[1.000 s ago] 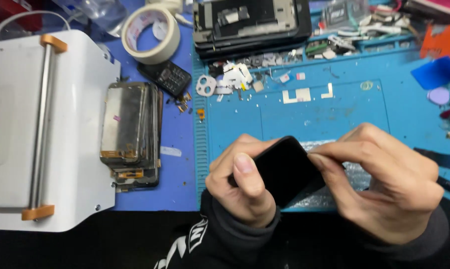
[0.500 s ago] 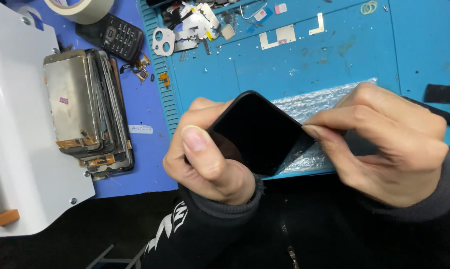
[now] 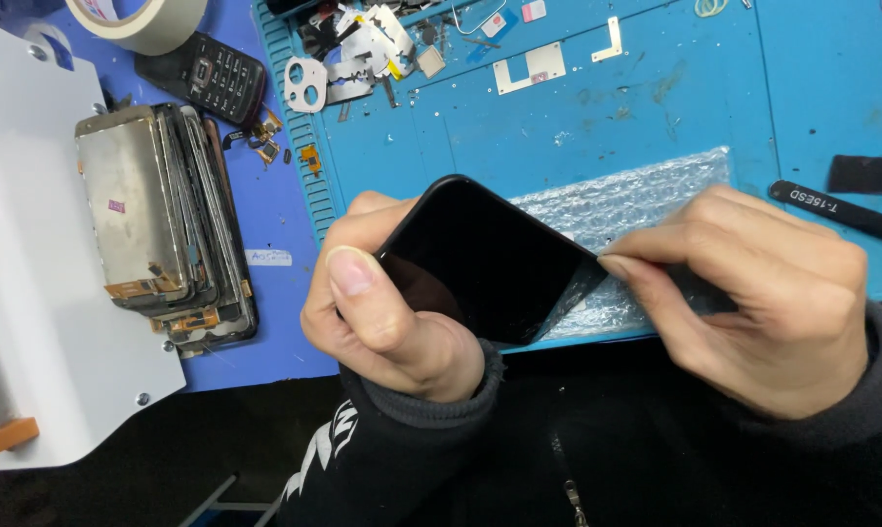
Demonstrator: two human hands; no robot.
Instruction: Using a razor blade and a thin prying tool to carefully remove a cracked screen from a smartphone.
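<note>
Left hand (image 3: pixel 387 312) clamped on a glossy black rectangular phone screen panel (image 3: pixel 480 259): thumb pressed over the near left edge, fingers curled behind the far left corner. The panel is held tilted, clear of the bench, between the two hands.

Right hand (image 3: pixel 763 293) pinched shut, thumb and forefinger together on a thin clear film (image 3: pixel 582 283) at the panel's right edge. The film is partly lifted off the glass at that corner.

Directly behind the grip: a crinkled sheet of clear bubble wrap (image 3: pixel 636 195) lying flat on the blue rubber work mat (image 3: pixel 656 107).

Right of the right hand: a black pen-shaped tool (image 3: pixel 841 210), lying on the mat, not touched.

Left of the left hand, well apart: a stack of worn metal-backed screen assemblies (image 3: pixel 163 220). Beyond the stack, a small black keypad phone (image 3: pixel 207 78) and a roll of cream masking tape (image 3: pixel 143 20).

Far left: white machine housing (image 3: pixel 41 322).
</note>
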